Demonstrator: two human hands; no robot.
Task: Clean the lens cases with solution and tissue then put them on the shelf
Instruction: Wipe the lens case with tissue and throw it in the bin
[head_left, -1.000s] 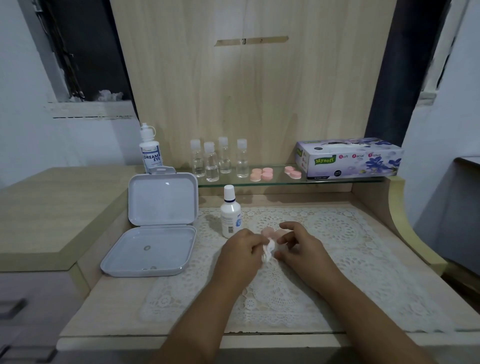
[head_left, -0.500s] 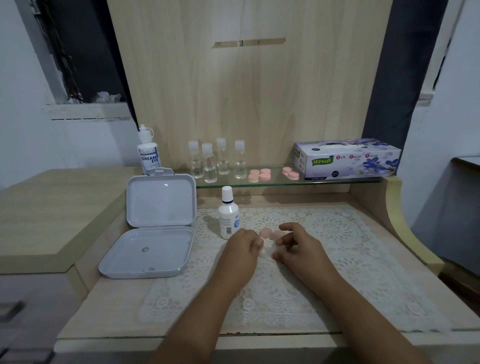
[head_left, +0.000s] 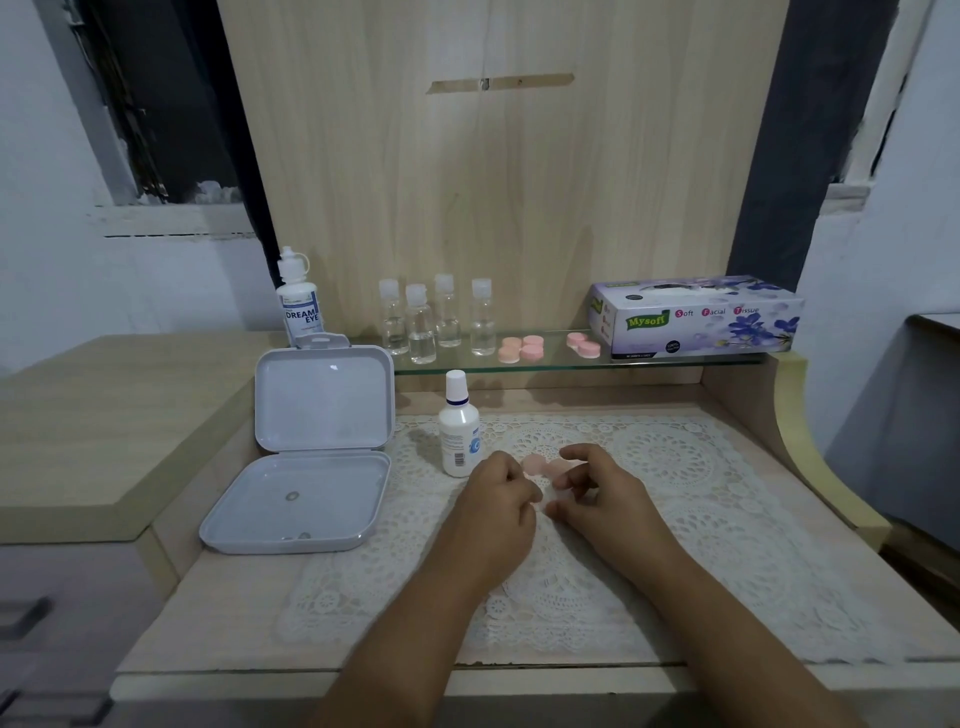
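The desk (head_left: 218, 587) carries a lace mat (head_left: 675, 525); on its left lies an open grey box (head_left: 311, 457); a tissue box (head_left: 696, 317) sits far right on the glass shelf (head_left: 561, 362); a solution bottle (head_left: 459, 431) stands upright left of the hands; left hand (head_left: 498, 501) curls round something hidden; right hand (head_left: 597, 488) pinches the pink lens case (head_left: 545, 466) mid-mat; two cases (head_left: 522, 348) rest on the shelf

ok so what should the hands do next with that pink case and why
Probably lift the pink lens case up to the glass shelf. Both hands, left and right, are curled around it on the lace mat, and two other pink cases already sit on that shelf. Whether wiping is finished is hard to tell; the tissue is barely visible.
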